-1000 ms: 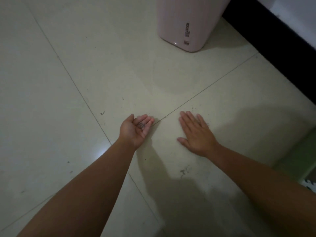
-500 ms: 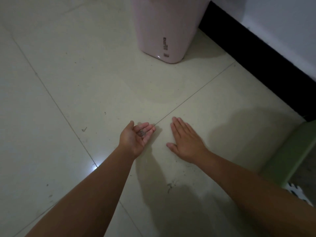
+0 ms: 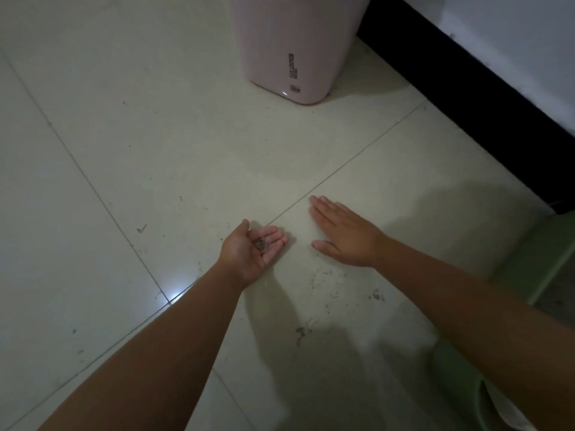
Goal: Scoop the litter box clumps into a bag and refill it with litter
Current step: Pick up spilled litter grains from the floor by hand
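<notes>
Head view, looking down at a pale tiled floor point(image 3: 130, 126) in dim light. The left hand point(image 3: 252, 250) lies palm up and cupped, fingers loosely open, cradling a small dark pile of litter grains point(image 3: 262, 243). Just to its right, the right hand point(image 3: 343, 236) rests flat on the floor, palm down, fingers straight and together, apparently placed to sweep grains toward the cupped palm. More stray specks point(image 3: 323, 281) dot the tile nearer the person than both hands, between the forearms. This looks like clean-up of spilled litter; neither the litter box proper, a scoop nor a bag can be identified, so whether scooping and refilling are finished cannot be told. The scattered specks remain to be gathered. Beyond the hands stands a tall pink container point(image 3: 295, 48), well apart, beside a black baseboard point(image 3: 466, 98). To the right of the right forearm sits a green object point(image 3: 535, 262), only partly visible. Nothing blocks the hands.
</notes>
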### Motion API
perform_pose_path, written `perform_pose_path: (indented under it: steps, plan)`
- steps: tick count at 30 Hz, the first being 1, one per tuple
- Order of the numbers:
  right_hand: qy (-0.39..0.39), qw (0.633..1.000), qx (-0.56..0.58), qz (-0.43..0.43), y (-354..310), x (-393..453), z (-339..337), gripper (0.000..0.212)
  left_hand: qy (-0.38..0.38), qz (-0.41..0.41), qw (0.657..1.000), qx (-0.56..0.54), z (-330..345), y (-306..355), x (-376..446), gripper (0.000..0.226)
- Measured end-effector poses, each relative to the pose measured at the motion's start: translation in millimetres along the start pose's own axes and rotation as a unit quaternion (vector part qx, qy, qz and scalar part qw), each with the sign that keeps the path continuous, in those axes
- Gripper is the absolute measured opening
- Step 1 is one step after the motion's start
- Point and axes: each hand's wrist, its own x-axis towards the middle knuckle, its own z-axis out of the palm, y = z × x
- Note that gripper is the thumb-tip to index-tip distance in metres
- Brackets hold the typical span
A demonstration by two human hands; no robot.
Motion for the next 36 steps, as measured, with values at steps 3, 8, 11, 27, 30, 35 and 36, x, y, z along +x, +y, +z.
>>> perform_pose_path:
  steps: [3, 8, 11, 27, 30, 35, 36]
  plan:
    - [0.020, 0.996, -0.035, -0.076, 7.8, -20.6, 14.1, 0.107, -0.004, 0.000, 1.000, 0.008, -0.3, 0.8, 2.3, 0.057]
    - [0.081, 0.992, -0.061, -0.077, 15.1, -51.4, 24.5, 0.065, -0.004, 0.006, 1.000, 0.028, -1.7, -2.3, 6.1, 0.057]
    - [0.145, 0.988, -0.010, 0.048, 15.8, -49.6, 15.8, 0.051, -0.010, 0.007, 0.999, 0.034, 0.7, -4.5, 4.8, 0.055]
    - [0.099, 0.987, 0.112, 0.057, -6.4, -18.6, 13.6, 0.027, -0.049, -0.047, 0.995, 0.077, -5.0, -9.5, 3.2, 0.057]
    - [0.100, 0.992, 0.055, 0.046, -7.3, -20.6, 8.5, 0.026, -0.045, -0.047, 0.995, 0.078, -5.3, -7.8, 0.0, 0.056]
    - [0.194, 0.979, -0.054, 0.019, -19.9, -22.6, 2.7, 0.032, -0.034, -0.042, 0.997, 0.062, -9.2, -6.9, -2.1, 0.056]
    - [0.192, 0.980, -0.051, 0.029, -21.9, -22.6, 6.2, 0.033, -0.032, -0.042, 0.997, 0.061, -10.8, -7.8, -2.1, 0.057]
